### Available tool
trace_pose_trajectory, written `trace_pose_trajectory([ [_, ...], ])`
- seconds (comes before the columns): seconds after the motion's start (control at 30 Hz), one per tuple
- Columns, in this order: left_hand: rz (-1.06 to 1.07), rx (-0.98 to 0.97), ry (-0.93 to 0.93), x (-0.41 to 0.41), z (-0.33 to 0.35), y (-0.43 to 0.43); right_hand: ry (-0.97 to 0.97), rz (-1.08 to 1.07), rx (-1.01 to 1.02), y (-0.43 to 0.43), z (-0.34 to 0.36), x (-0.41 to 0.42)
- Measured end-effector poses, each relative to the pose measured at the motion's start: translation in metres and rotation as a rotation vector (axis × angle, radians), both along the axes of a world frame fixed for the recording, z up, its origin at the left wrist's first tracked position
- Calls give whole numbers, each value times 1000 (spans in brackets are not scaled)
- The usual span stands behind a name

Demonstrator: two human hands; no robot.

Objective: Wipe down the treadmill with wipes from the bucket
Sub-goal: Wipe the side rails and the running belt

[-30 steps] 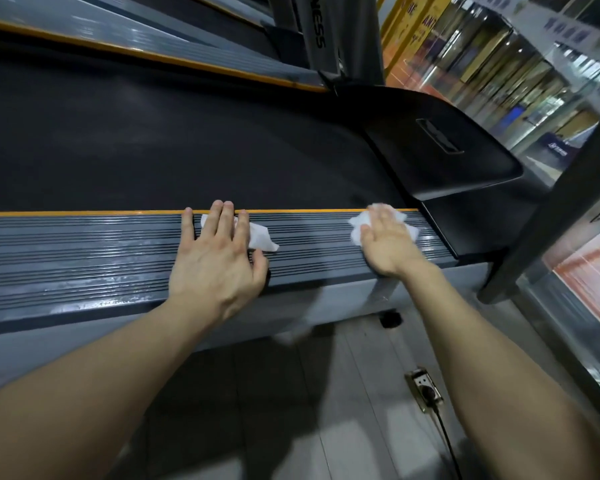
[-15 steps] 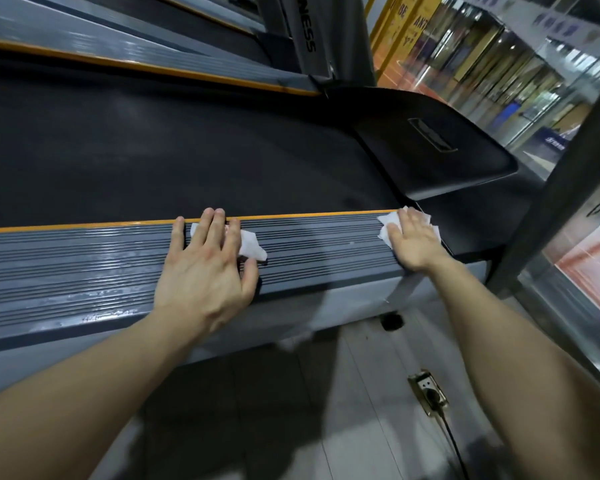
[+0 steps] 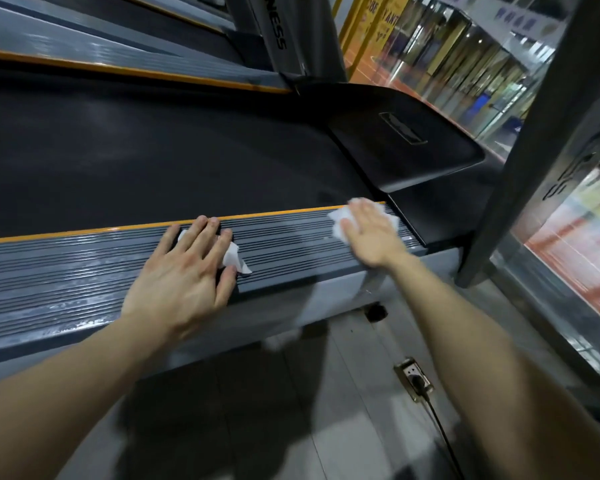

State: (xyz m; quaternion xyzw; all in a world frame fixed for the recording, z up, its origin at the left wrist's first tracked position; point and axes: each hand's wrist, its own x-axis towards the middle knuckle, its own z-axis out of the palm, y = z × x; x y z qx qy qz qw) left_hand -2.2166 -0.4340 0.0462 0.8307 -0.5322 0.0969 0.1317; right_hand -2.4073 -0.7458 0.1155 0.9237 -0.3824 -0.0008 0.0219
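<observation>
Both hands flat, fingers straight, each pressing a white wipe onto the treadmill's ribbed grey side rail (image 3: 291,244). Left hand (image 3: 184,275) on its wipe (image 3: 234,259) mid-rail; right hand (image 3: 369,237) on its wipe (image 3: 338,220) at the rail's front end, beside the black motor cover (image 3: 413,150).

The treadmill upright (image 3: 277,32) reads "NESS", cut off; the yellow banner (image 3: 387,20) partly shows "ANT"

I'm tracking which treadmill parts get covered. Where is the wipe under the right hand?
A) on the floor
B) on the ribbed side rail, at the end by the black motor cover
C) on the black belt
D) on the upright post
B: the right hand presses its wipe flat on the ribbed side rail, at the end that meets the black motor cover.
</observation>
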Motion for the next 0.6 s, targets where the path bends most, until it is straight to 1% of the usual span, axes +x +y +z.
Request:
trace_pose_trajectory([
  [0.03,-1,0,4,0,-1,-1,-7,-79,1,-15,3,-17],
  [0.1,-1,9,5,1,-3,-2,-54,-132,-12,-23,1,-38],
  [0.2,-4,8,8,1,-3,-2,-173,-198,-97,8,-18,-46],
  [0.23,-7,4,10,1,-3,-2,-207,-188,-133,26,-24,-42],
  [0.3,-11,-5,21,1,-3,-2,-246,-63,-188,68,-38,-23],
  [0.37,-17,-10,26,1,-4,-3,-290,105,-199,111,-51,3],
  [0.43,-20,-7,34,1,-4,-2,-365,198,-191,142,-58,23],
  [0.5,-26,-12,42,1,-4,-2,-412,251,-204,149,-61,25],
  [0.6,-38,-29,62,1,-4,-3,-438,316,-222,128,-58,5],
])
